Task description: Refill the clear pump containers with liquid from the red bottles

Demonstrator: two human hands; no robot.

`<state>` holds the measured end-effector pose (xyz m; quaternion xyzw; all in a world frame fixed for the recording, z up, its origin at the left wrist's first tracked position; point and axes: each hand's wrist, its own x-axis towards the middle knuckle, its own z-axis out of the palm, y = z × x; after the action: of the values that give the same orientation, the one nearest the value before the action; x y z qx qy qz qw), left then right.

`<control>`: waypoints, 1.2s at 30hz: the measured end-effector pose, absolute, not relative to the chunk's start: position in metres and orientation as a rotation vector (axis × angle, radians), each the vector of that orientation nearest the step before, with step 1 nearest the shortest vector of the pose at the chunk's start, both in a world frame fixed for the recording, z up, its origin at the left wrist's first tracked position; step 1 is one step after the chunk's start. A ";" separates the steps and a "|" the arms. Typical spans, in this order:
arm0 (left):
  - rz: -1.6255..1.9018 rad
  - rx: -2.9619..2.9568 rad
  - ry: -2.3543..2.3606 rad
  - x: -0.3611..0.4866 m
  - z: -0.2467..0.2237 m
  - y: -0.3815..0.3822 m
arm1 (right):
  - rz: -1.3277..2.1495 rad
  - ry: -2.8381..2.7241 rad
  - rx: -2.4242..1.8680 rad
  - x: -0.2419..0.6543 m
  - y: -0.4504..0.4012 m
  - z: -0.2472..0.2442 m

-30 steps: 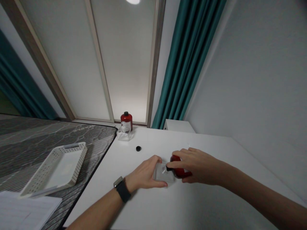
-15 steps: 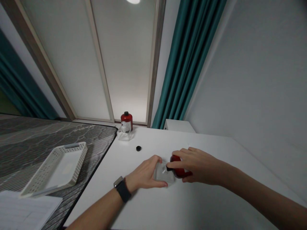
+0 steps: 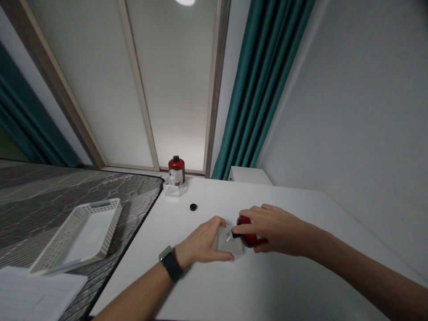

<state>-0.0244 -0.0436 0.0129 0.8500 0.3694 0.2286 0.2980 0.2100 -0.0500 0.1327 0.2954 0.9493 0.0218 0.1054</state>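
Note:
My left hand [image 3: 207, 243], with a dark watch on its wrist, grips a clear square container [image 3: 229, 244] from its left side on the white table. My right hand [image 3: 267, 229] is wrapped round a dark red bottle [image 3: 247, 238] that lies tilted sideways. The bottle's black neck points left, over the container's right edge. Whether liquid is running out is too small to make out. Much of the bottle's body is hidden by my right fingers. A small black cap [image 3: 193, 207] lies on the table beyond my left hand.
Another red bottle [image 3: 176, 166] with a black top stands at the table's far left, behind a clear box [image 3: 172, 191]. A white perforated basket [image 3: 112, 227] and papers [image 3: 40, 294] lie on the grey striped surface to the left. Teal curtains [image 3: 264, 89] hang behind.
Hardly anything differs. The right hand and the bottle have shifted very slightly, while the left hand keeps its hold on the container.

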 end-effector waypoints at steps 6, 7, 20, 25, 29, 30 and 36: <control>0.606 2.264 0.993 -0.024 0.014 -0.044 | 0.079 2.802 0.866 0.210 -0.049 0.131; 0.604 2.264 0.993 -0.024 0.013 -0.044 | 0.082 2.806 0.863 0.211 -0.049 0.131; 0.640 2.270 0.969 -0.024 0.011 -0.043 | 0.089 2.803 0.861 0.208 -0.051 0.134; 0.645 2.265 0.962 -0.024 0.011 -0.043 | 0.084 2.799 0.873 0.208 -0.051 0.134; 0.621 2.270 0.973 -0.024 0.012 -0.043 | 0.100 2.801 0.880 0.208 -0.051 0.134; 0.618 2.269 0.978 -0.024 0.013 -0.043 | 0.102 2.798 0.877 0.208 -0.051 0.134; 0.634 2.268 0.972 -0.024 0.011 -0.043 | 0.113 2.814 0.839 0.209 -0.049 0.132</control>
<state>-0.0240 -0.0428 0.0114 0.8512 0.3649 0.2381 0.2926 0.2094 -0.0492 0.1320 0.2841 0.9527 0.0382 0.1014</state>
